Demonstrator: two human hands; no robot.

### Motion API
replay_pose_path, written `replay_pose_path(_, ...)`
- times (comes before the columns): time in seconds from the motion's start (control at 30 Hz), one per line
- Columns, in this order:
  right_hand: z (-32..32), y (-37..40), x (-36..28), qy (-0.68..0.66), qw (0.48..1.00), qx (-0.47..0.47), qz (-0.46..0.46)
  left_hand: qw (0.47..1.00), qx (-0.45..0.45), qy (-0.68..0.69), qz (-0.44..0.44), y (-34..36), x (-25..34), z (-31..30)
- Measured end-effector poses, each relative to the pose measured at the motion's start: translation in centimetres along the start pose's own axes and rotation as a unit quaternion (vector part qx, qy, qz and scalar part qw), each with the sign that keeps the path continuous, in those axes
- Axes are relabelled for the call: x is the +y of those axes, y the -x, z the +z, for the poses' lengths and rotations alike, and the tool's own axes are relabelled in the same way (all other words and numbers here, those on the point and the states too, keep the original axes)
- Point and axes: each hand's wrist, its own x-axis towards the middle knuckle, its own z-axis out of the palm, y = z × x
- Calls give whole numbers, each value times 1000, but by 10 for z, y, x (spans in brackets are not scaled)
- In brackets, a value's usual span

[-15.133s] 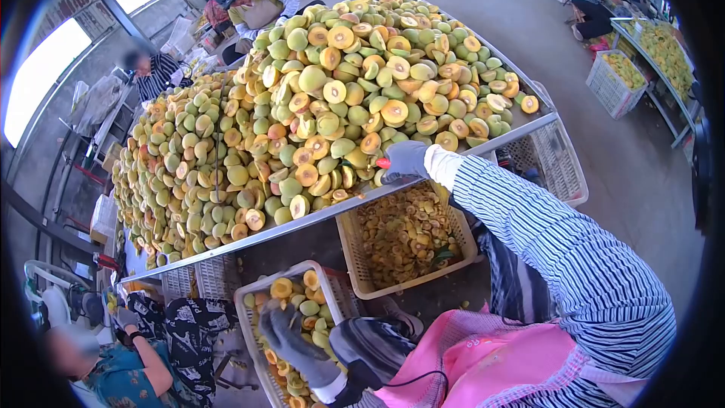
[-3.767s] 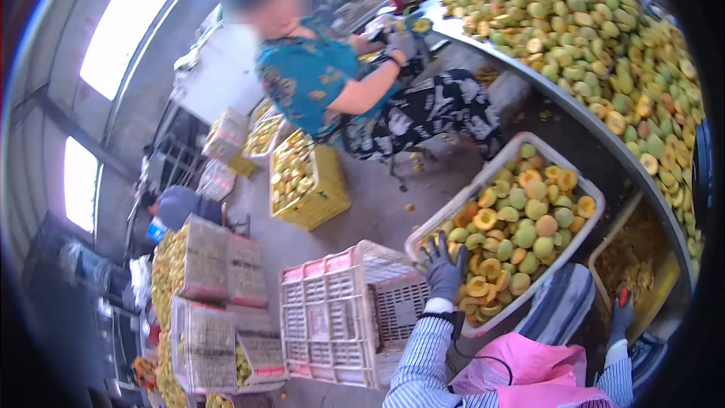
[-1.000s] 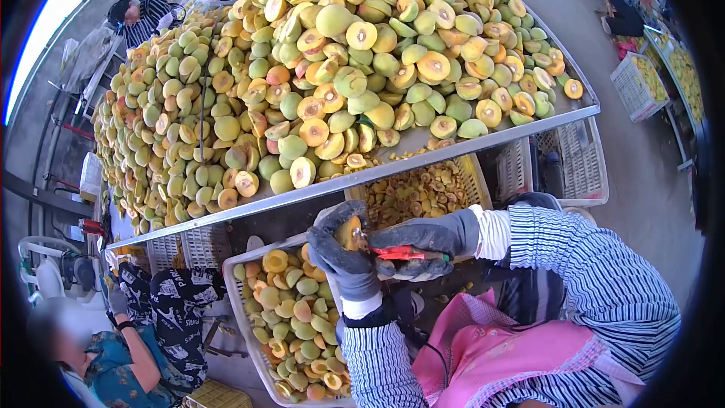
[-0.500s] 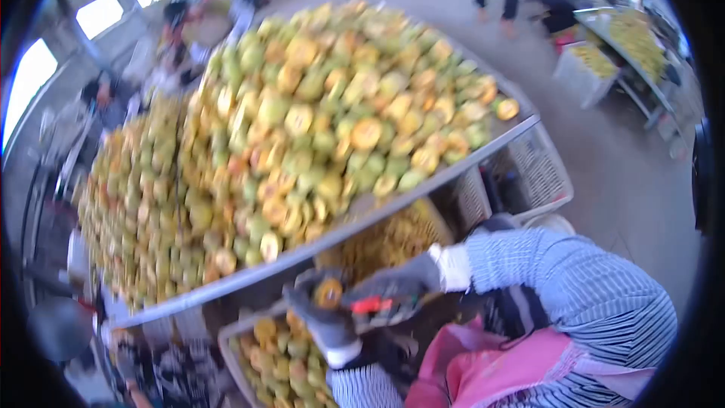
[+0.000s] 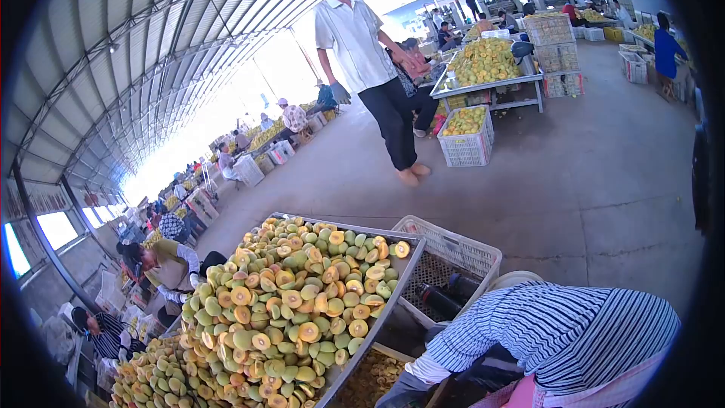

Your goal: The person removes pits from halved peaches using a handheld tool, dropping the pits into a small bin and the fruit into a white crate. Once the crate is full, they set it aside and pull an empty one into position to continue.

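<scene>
Right hand (image 5: 396,395) low by surface (image 5: 398,281) rim; fingers cut off by frame edge, state cannot tell. Halved fruit (image 5: 287,302) heaped to edge. Floor (image 5: 604,181) open rightward.

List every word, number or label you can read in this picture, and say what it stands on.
No text can be read.
Wall panels at the left: marks too small and blurred to read.
White crate, halved fruit, striped sleeve: no writing visible.
</scene>
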Motion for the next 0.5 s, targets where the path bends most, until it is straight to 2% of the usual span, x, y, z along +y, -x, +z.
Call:
replay_pose_path(0.1, -4, 14, -10, 72, 996, 6, -53, 998, -9, 28, -56, 11, 17, 20)
replay_pose_path(0.17, -5, 30, -58, 5, 994, -7, 105, 998, 24, 45, -43, 0, 11, 33)
replay_pose_path(0.23, -2, 20, -51, 64, 991, 58, 105, 993, 103, 52, -33, -7, -3, 21)
replay_pose_path(0.27, -3, 14, -47, 158, 980, 71, 95, 996, 53, 74, 7, -13, -13, 7)
replay_pose_path(0.3, -7, 13, -48, 251, 961, 86, 79, 994, 64, 92, -4, -16, -11, 7)
replay_pose_path(0.33, -2, 20, -70, 351, 929, 92, 72, 990, 68, 117, -40, -18, -14, 0)
replay_pose_path(0.37, 1, 18, -76, 419, 899, 104, 81, 994, 74, 81, -14, -19, -17, -5)
replay_pose_path(0.4, 6, 17, -72, 488, 858, 152, 51, 993, 50, 109, -14, -22, -22, -13)
replay_pose_path(0.43, 8, 19, -84, 477, 863, 135, 92, 990, 68, 123, -1, -20, -20, -11)
replay_pose_path(0.47, 9, 15, -85, 464, 869, 133, 108, 988, 37, 151, 1, -25, -26, -20)
replay_pose_path(0.5, 11, 16, -90, 438, 887, 127, 71, 987, 65, 147, 28, -17, -15, -12)
